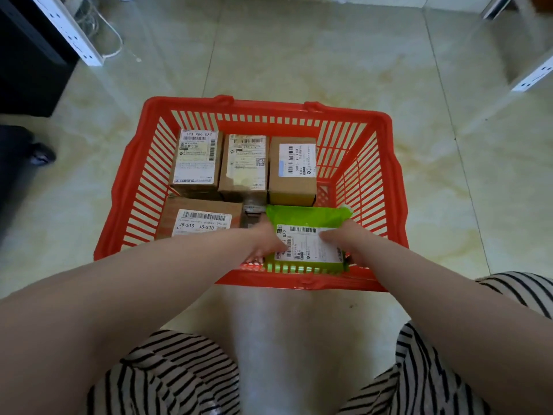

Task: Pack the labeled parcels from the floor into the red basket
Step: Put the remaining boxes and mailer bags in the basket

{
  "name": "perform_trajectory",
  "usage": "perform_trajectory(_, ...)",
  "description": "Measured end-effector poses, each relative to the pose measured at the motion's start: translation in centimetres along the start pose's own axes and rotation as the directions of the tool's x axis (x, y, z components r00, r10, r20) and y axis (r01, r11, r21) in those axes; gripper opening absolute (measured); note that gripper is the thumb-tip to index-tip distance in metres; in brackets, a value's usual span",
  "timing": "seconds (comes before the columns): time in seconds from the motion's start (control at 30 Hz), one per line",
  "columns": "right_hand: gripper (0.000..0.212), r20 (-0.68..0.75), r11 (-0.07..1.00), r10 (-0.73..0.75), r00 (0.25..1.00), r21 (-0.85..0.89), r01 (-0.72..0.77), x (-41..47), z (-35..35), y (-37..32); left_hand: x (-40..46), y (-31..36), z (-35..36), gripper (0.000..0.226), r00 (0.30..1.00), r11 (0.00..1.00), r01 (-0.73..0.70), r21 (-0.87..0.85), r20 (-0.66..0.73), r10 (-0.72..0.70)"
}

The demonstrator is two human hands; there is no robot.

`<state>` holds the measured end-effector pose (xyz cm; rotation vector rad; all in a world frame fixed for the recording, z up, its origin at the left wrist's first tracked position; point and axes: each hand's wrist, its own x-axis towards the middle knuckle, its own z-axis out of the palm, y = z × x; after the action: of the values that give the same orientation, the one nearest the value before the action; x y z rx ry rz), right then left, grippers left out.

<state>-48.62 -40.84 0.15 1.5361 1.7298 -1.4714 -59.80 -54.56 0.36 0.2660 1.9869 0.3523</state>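
Note:
The red basket (269,109) stands on the floor in front of me. Three brown labeled boxes line its far side: left box (196,161), middle box (244,167), right box (291,172). A wider brown box (200,218) marked J6-S10 lies near left. A green labeled parcel (305,218) lies in the near right corner. My left hand (264,239) grips its left edge and my right hand (344,236) grips its right edge, thumbs on the white label.
Glossy pale floor tiles surround the basket. A dark cabinet (30,67) and a white perforated rack leg (68,31) stand at the far left, another rack leg (532,76) at the far right. A dark shoe (42,154) shows at left. My striped knees frame the bottom.

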Motion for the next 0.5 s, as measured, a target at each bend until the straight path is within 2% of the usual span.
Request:
perform_trajectory(0.13,0.038,0.014,0.992,0.022,1.000,-0.125,-0.020,0.8,0.2,-0.1,0.9,-0.2,0.8,0.095,0.998,0.996,-0.048,-0.075,-0.038,0.045)
perform_trajectory(0.23,0.042,-0.012,0.970,-0.007,1.000,-0.244,0.004,0.7,0.3,-0.1,0.9,-0.5,0.8,0.077,0.992,0.996,-0.093,0.001,-0.085,0.092)
perform_trajectory(0.33,0.042,0.003,0.973,0.014,1.000,-0.232,-0.013,0.6,0.2,-0.3,1.1,-0.7,0.6,0.054,0.985,0.989,-0.127,0.072,-0.104,0.135)
perform_trajectory(0.5,0.043,0.012,0.959,0.020,1.000,-0.282,-0.016,1.2,0.3,-0.3,1.7,-1.1,0.8,0.043,0.977,0.979,-0.169,0.113,-0.112,0.181)
